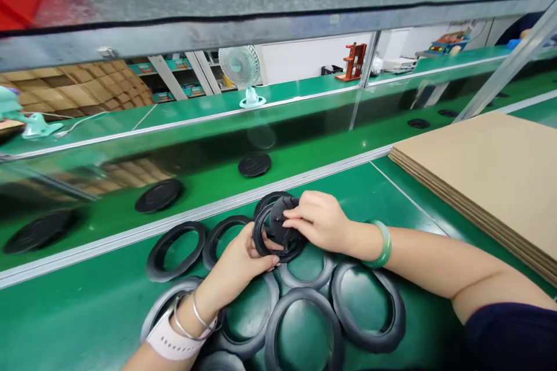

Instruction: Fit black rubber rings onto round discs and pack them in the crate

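Note:
My left hand is closed round the lower left side of a black ring, held up over the bench. Pinched in my right hand is a dark round disc-like part with small tabs, which overlaps the ring's opening. Whether the disc is seated in the ring I cannot tell. Several loose black rings lie flat around and below my hands, among them one ring in front and another ring to the right.
Behind a metal rail, a green conveyor belt carries several black discs, one disc nearest my hands. A stack of cardboard sheets lies at the right. A metal shelf hangs overhead. A small fan stands on the far ledge.

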The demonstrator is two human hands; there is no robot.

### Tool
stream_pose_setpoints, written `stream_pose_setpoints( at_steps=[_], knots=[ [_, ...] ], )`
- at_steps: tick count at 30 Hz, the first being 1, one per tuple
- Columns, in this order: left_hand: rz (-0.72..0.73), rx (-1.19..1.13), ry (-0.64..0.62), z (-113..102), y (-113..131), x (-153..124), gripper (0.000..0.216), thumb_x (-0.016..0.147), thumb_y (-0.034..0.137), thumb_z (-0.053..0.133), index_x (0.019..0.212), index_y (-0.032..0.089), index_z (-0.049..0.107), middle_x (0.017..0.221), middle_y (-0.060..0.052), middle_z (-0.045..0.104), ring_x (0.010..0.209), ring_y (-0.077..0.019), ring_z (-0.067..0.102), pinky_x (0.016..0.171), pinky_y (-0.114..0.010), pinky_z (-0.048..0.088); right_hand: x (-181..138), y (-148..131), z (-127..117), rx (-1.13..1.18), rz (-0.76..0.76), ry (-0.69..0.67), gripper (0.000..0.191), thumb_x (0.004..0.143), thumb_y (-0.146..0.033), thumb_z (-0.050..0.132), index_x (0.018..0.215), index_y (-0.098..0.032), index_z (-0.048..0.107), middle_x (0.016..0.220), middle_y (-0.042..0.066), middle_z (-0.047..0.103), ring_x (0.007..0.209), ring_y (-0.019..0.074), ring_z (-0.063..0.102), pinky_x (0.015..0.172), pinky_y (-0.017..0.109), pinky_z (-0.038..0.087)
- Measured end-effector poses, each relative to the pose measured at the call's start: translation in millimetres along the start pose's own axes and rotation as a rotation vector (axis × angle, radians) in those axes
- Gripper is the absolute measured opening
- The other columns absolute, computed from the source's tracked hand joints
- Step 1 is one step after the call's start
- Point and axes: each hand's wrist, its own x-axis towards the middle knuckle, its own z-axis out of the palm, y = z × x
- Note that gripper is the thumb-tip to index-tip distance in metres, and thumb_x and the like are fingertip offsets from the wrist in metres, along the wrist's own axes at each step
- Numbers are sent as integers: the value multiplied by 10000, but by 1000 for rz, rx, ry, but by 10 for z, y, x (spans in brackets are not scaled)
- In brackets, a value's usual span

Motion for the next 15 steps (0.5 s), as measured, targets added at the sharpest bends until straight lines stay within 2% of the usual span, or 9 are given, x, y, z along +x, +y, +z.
stream_pose_setpoints(
  at_steps=[4,10,15],
  knots=[
    [44,-4,95,30,-57,0,584,644,223,835,1099,209,469,998,-24,725,898,-209,715,805,-340,578,-54,-33,106,-169,-172,-85,244,1003,-281,524,899,-137,691,729,41,554,673,161,497,615,287,415],
    [24,86,148,74,-27,-18,600,643,277,832,1106,212,456,985,-21,714,881,-219,713,786,-351,582,-91,-11,122,-260,-290,-143,214,1002,-240,519,856,-135,635,713,28,512,674,160,477,616,290,405],
    [36,103,169,97,-5,-28,616,636,275,831,1107,227,437,988,0,685,911,-218,703,826,-359,577,-137,16,164,-268,-345,-153,123,976,-200,548,917,-131,631,739,33,507,695,168,479,620,297,407]
  ],
)
